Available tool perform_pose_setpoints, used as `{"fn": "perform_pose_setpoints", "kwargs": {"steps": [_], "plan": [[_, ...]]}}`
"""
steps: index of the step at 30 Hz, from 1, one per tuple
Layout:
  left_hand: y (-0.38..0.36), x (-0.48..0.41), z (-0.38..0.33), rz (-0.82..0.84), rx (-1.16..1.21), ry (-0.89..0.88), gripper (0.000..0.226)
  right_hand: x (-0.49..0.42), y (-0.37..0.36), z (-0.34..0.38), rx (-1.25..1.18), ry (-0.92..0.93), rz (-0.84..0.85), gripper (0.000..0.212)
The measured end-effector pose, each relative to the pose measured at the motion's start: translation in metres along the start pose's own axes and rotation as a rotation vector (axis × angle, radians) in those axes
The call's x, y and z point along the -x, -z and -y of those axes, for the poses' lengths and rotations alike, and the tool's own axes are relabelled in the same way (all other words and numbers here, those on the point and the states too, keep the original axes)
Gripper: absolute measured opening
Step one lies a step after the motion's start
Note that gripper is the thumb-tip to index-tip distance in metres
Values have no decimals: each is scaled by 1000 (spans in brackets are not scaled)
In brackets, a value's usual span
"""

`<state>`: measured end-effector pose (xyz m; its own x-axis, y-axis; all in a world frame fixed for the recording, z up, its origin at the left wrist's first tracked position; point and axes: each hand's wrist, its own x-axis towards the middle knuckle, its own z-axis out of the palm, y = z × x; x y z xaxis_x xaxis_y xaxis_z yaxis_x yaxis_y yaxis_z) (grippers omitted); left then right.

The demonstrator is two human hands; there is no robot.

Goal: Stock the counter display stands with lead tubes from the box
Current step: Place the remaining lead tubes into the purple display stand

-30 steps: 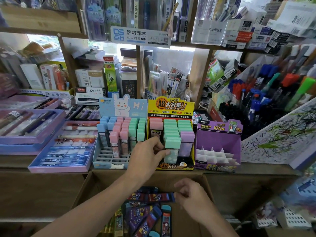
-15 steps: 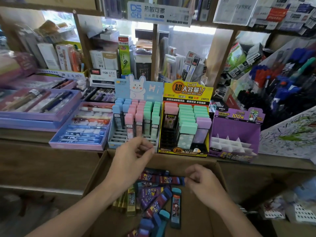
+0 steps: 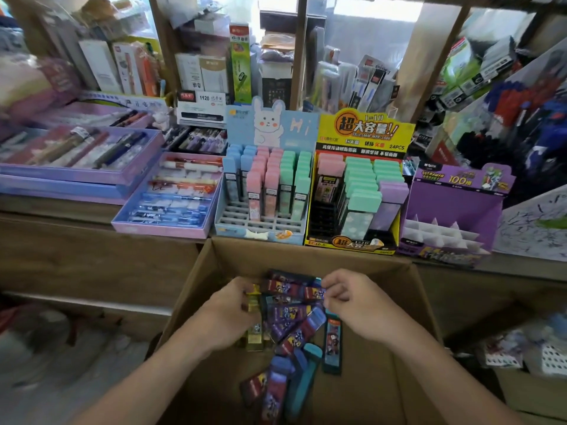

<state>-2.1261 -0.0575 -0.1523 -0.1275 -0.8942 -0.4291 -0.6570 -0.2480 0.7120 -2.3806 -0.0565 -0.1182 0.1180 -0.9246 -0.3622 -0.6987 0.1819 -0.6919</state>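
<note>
An open cardboard box (image 3: 306, 256) sits below the counter with several dark printed lead tubes (image 3: 291, 329) lying loose in it. My left hand (image 3: 227, 314) is down in the box, fingers on a yellow tube (image 3: 255, 302). My right hand (image 3: 356, 305) pinches the end of a dark red tube (image 3: 294, 288). On the counter stand three displays: a blue rabbit stand (image 3: 270, 191) with pastel tubes, a yellow stand (image 3: 359, 191) with green, pink and purple tubes, and a purple stand (image 3: 454, 210) whose white dividers hold nothing.
Purple trays of pens (image 3: 171, 194) lie on the counter to the left. A slanted rack of markers (image 3: 521, 118) and a scribbled test sheet (image 3: 537, 225) stand at the right. Shelves of boxed stationery fill the back.
My left hand came back from the yellow stand and dropped into the box onto the yellow tube. My right hand stayed on the dark red tube. The view tilted down.
</note>
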Motion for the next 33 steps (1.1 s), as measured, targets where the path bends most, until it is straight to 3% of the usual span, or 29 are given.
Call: {"fn": "perform_pose_setpoints", "kwargs": {"steps": [6,13,25,33], "plan": [[0,7,-5,191,-230,43,32,7,-18,-4,154,-105,166,31],[-10,20,-16,390,-455,99,33,17,-21,-6,423,-232,209,34],[-44,20,-15,357,-955,-39,70,19,-39,-7,432,-288,162,53],[-51,23,-21,236,-905,-52,70,15,-42,-4,512,-301,103,92]]}}
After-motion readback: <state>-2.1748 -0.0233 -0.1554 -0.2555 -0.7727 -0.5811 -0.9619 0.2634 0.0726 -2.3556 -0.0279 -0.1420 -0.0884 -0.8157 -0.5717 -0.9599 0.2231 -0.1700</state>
